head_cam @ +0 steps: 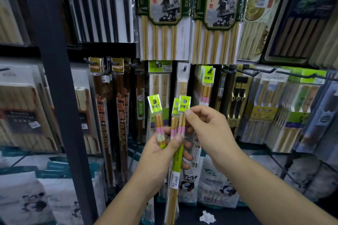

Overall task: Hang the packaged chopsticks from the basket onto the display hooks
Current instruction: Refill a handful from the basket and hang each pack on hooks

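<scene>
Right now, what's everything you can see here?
held chopstick packs: three, lime-green tops, centre
hanging matching pack: one seen, lime-green, middle row right of centre
hot pot chopstick packs: two, green and tan, top
black chopsticks pack: one, black, top left
long dark chopstick packs: several, brown, left of centre
panda bags: several, white, bottom
crumpled paper: one, white, bottom
left hand: one, grips the three packs
right hand: one, pinches the rightmost pack

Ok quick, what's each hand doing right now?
Left hand: closed round a bunch of chopstick packs.
Right hand: pinching the rightmost pack just below its green top.
</scene>
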The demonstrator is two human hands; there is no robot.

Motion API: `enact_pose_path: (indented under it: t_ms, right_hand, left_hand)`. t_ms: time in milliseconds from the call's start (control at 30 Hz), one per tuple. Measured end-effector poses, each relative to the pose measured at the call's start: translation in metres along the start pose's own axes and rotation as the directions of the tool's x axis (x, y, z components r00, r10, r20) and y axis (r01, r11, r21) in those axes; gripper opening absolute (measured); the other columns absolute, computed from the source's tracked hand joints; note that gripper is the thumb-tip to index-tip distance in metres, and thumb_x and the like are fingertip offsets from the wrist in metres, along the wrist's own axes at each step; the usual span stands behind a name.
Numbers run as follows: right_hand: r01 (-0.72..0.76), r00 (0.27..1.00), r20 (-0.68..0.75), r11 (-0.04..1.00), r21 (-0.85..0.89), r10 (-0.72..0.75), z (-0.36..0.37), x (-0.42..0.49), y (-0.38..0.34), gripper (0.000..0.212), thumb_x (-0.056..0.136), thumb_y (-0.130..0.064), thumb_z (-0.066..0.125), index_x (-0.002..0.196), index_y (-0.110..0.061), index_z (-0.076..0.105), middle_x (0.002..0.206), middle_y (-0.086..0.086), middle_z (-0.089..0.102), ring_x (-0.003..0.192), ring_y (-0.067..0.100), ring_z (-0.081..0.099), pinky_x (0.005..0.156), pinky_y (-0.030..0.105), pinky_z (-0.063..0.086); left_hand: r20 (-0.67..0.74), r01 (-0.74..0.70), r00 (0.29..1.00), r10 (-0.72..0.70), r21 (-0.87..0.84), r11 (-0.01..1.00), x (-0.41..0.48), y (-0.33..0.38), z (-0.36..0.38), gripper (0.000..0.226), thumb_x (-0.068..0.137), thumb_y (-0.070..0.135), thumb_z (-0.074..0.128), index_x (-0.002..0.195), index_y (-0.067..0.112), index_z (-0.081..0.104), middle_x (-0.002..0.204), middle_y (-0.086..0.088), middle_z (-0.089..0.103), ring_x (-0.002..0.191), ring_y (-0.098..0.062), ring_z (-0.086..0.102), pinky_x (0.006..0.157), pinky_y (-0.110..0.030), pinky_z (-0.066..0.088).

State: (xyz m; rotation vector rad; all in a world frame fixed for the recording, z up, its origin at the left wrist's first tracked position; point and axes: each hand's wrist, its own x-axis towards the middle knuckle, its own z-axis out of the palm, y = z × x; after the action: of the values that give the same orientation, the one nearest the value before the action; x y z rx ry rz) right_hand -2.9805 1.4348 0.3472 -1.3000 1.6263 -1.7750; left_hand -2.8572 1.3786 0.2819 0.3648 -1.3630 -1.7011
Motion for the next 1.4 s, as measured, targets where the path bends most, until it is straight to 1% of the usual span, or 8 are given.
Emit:
enact_pose_path:
  t_ms: [200, 467, 633, 800, 1000, 1233, 1300, 1400]
  right_hand:
    - [0.13, 0.984, -0.125, 0.991, 0.043, -0.123, -0.008, 0.012, -0.018, 0.023, 0.099, -0.016, 0.063, 0.078, -0.021, 0.073, 0.067, -0.006, 0.068, 0.06, 0.002, 0.062, 0.053, 0.013, 0.046]
    - [0.188, 0.957, -0.233, 0.981, 0.041, -0.174, -0.025, 0.038, -0.042, 0.036, 0.101, -0.02, 0.06, 0.068, -0.026, 0.071, 0.066, -0.003, 0.068, 0.056, 0.007, 0.06, 0.049, 0.014, 0.044]
    - [0.114, 0.958, -0.267, 0.993, 0.009, -0.107, -0.029, 0.047, -0.038, 0.025, 0.1, -0.024, 0.061, 0.079, -0.017, 0.072, 0.075, 0.006, 0.066, 0.067, 0.016, 0.057, 0.062, 0.028, 0.046]
    - [0.091, 0.958, -0.269, 0.995, -0.027, -0.095, -0.032, 0.048, -0.03, 0.025, 0.1, -0.028, 0.062, 0.081, -0.014, 0.073, 0.078, 0.013, 0.068, 0.068, 0.015, 0.058, 0.066, 0.027, 0.049]
    - [0.112, 0.923, -0.357, 0.988, -0.105, -0.143, -0.03, 0.038, -0.013, 0.02, 0.095, -0.034, 0.069, 0.083, -0.018, 0.064, 0.058, -0.014, 0.056, 0.054, -0.001, 0.049, 0.056, 0.017, 0.042]
    - [0.175, 0.985, 0.04, 0.965, -0.194, -0.17, -0.004, 0.001, -0.005, 0.014, 0.095, -0.029, 0.069, 0.081, -0.029, 0.072, 0.076, -0.01, 0.069, 0.07, 0.002, 0.064, 0.061, 0.016, 0.052]
    - [0.16, 0.987, 0.057, 0.97, -0.183, -0.152, 0.0, -0.002, -0.004, 0.017, 0.096, -0.026, 0.068, 0.08, -0.027, 0.071, 0.076, -0.001, 0.069, 0.072, 0.013, 0.067, 0.065, 0.025, 0.056]
    - [0.105, 0.994, 0.039, 0.992, -0.074, -0.102, -0.001, -0.001, -0.008, 0.02, 0.099, -0.021, 0.065, 0.08, -0.02, 0.072, 0.076, 0.006, 0.069, 0.064, 0.01, 0.065, 0.062, 0.02, 0.054]
  left_hand:
    - [-0.052, 0.04, 0.998, -0.044, -0.077, 0.996, 0.003, -0.005, -0.004, 0.024, 0.088, 0.034, 0.064, 0.101, 0.017, 0.074, 0.101, -0.016, 0.077, 0.087, -0.036, 0.076, 0.066, -0.046, 0.064]
    - [-0.088, 0.041, 0.995, -0.046, -0.061, 0.997, 0.002, -0.004, -0.005, 0.024, 0.102, 0.024, 0.051, 0.107, 0.009, 0.068, 0.075, -0.011, 0.065, 0.066, -0.023, 0.064, 0.062, -0.036, 0.059]
    - [-0.084, 0.077, 0.993, -0.08, -0.041, 0.996, 0.001, -0.002, -0.006, 0.027, 0.105, 0.021, 0.051, 0.096, 0.015, 0.076, 0.071, -0.009, 0.061, 0.055, -0.019, 0.055, 0.05, -0.031, 0.05]
    - [-0.06, 0.081, 0.995, -0.083, -0.035, 0.996, 0.001, -0.002, -0.005, 0.023, 0.1, 0.025, 0.057, 0.098, 0.016, 0.078, 0.08, -0.009, 0.066, 0.062, -0.02, 0.06, 0.05, -0.031, 0.051]
    - [-0.019, 0.05, 0.999, -0.05, 0.003, 0.999, 0.002, -0.002, -0.006, 0.026, 0.09, 0.038, 0.063, 0.104, 0.021, 0.076, 0.081, -0.003, 0.064, 0.067, -0.019, 0.061, 0.051, -0.03, 0.052]
    - [0.009, 0.04, 0.999, -0.04, 0.04, 0.998, 0.002, -0.006, -0.001, 0.042, 0.085, 0.046, 0.075, 0.113, 0.016, 0.071, 0.067, -0.006, 0.062, 0.058, -0.021, 0.061, 0.05, -0.032, 0.054]
    - [0.017, 0.029, 0.999, -0.029, 0.039, 0.999, 0.001, -0.005, 0.0, 0.053, 0.079, 0.047, 0.078, 0.115, 0.009, 0.067, 0.068, -0.008, 0.063, 0.059, -0.022, 0.062, 0.049, -0.032, 0.055]
    - [0.03, 0.014, 0.999, -0.016, 0.043, 0.999, 0.001, -0.004, 0.0, 0.048, 0.086, 0.045, 0.072, 0.117, 0.008, 0.068, 0.073, -0.007, 0.066, 0.064, -0.02, 0.066, 0.052, -0.033, 0.058]
